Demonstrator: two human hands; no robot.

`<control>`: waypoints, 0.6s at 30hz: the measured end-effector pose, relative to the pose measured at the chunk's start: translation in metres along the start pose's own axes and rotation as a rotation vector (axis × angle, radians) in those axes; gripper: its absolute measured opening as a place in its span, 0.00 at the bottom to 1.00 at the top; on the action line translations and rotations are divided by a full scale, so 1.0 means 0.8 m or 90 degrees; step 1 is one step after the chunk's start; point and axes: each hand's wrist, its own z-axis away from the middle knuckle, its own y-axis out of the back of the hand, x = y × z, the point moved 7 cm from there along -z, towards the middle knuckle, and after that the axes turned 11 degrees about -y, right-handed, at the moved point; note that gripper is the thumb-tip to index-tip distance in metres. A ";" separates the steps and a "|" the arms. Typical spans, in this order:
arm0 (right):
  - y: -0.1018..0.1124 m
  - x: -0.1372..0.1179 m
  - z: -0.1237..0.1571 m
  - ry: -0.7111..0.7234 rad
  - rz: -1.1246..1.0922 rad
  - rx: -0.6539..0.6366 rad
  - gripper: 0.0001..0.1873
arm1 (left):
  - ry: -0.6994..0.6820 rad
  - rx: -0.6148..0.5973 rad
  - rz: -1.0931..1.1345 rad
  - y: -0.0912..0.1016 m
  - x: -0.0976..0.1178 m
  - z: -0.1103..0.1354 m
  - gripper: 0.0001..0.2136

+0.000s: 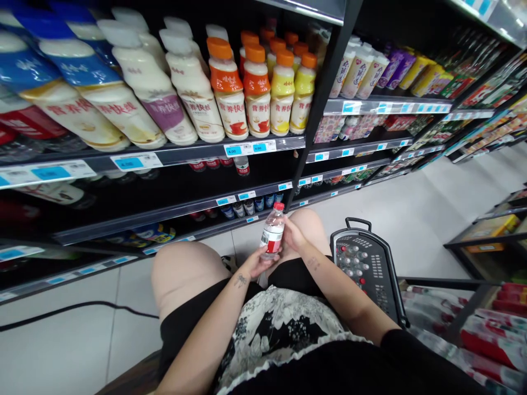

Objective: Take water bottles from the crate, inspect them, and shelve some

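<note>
A small clear water bottle with a red cap and a red-and-white label stands upright between my knees. My left hand cups its base from below, fingers curled round it. My right hand holds its right side at label height. I am crouched in front of dark shop shelves.
The shelves on the left carry large milk-drink bottles with white, orange and blue tops, with small bottles on the lower shelves. A black shopping basket full of red-capped bottles stands at my right. Packaged goods lie lower right. A black cable crosses the tiled floor.
</note>
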 end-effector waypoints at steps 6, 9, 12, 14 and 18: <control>-0.001 0.010 0.010 -0.037 0.002 -0.008 0.30 | -0.049 -0.026 -0.119 -0.021 0.002 0.006 0.30; -0.001 0.003 0.012 -0.018 -0.026 0.008 0.27 | -0.263 0.230 -0.404 -0.001 0.043 0.012 0.30; -0.002 -0.001 0.011 -0.051 -0.055 0.010 0.26 | -0.409 0.408 -0.688 0.004 0.081 0.031 0.30; -0.002 0.000 0.011 -0.085 -0.068 0.011 0.25 | -0.461 0.409 -0.802 -0.002 0.094 0.035 0.26; 0.004 -0.006 0.010 -0.060 -0.081 0.045 0.20 | -0.557 0.366 -0.912 -0.019 0.102 0.040 0.19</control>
